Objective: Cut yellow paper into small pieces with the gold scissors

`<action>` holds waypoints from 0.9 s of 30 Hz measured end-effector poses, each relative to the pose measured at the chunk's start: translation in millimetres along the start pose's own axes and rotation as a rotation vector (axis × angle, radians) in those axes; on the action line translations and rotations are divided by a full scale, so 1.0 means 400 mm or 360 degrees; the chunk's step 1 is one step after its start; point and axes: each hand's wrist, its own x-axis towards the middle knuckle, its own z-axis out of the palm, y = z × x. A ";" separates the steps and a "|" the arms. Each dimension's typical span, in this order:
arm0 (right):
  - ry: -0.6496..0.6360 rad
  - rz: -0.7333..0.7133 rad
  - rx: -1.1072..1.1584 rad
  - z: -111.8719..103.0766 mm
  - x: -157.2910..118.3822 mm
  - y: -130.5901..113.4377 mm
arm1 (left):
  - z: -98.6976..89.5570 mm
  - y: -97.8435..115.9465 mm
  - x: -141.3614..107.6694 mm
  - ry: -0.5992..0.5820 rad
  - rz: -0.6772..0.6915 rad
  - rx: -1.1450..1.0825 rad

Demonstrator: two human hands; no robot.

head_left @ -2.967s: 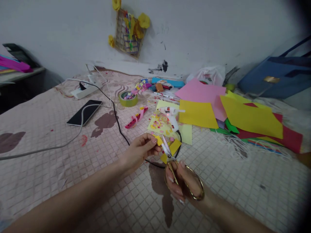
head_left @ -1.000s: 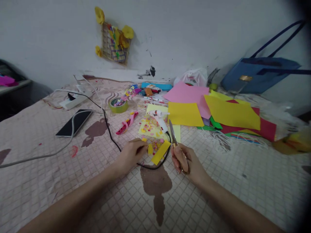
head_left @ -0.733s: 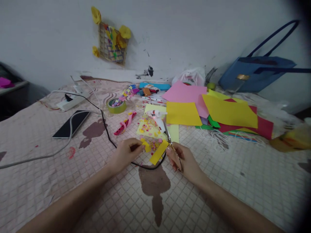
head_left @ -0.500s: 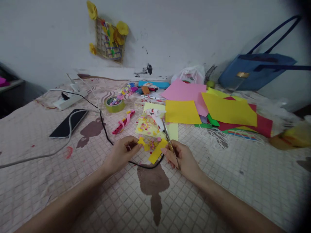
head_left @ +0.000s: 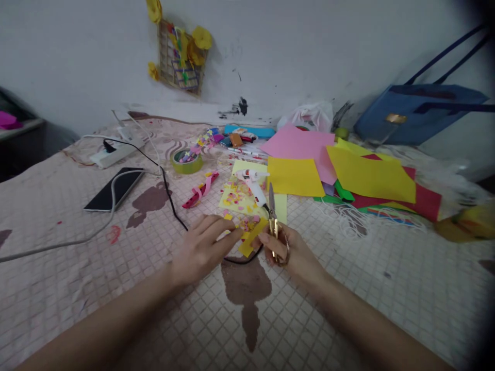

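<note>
My right hand (head_left: 296,252) holds gold-handled scissors (head_left: 273,219), blades pointing up and away from me. The same hand pinches a yellow paper strip (head_left: 252,239) between thumb and fingers. Close to the strip's left side, my left hand (head_left: 209,247) has its fingers bent and drawn together; what is between the fingertips is hidden. Small yellow, pink and red paper bits lie in a pile (head_left: 249,223) just beyond the fingers. A white glue gun (head_left: 253,185) rests behind the pile on a pale yellow sheet (head_left: 240,167).
A black cord (head_left: 170,198) loops past both hands. At left are a phone (head_left: 116,189), a power strip (head_left: 116,153) and a tape roll (head_left: 186,164). A decorated pink stick (head_left: 201,190) lies nearby. Coloured sheets (head_left: 371,175), white string (head_left: 350,221) and a blue bag (head_left: 417,116) occupy the right.
My left hand has turned over, its back now upward, and moved right toward the strip; the yellow star-like piece it pinched is no longer clearly visible. The scissors have turned more upright in my right hand.
</note>
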 end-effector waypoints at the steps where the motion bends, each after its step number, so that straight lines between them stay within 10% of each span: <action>1: -0.0018 0.0026 0.0069 0.004 -0.001 0.000 | -0.003 0.007 0.003 -0.0028 0.0066 0.0014; 7: -0.0011 0.0074 0.0312 0.014 -0.001 0.014 | -0.006 0.026 0.012 -0.0043 0.0260 0.0002; 20: 0.0202 -0.0106 -0.0165 -0.016 -0.002 -0.008 | 0.031 0.025 -0.002 -0.0263 -0.0407 -0.0665; 27: 0.0166 -0.0087 -0.0254 -0.019 0.002 -0.015 | 0.029 0.072 0.004 -0.0567 -0.0411 -0.0682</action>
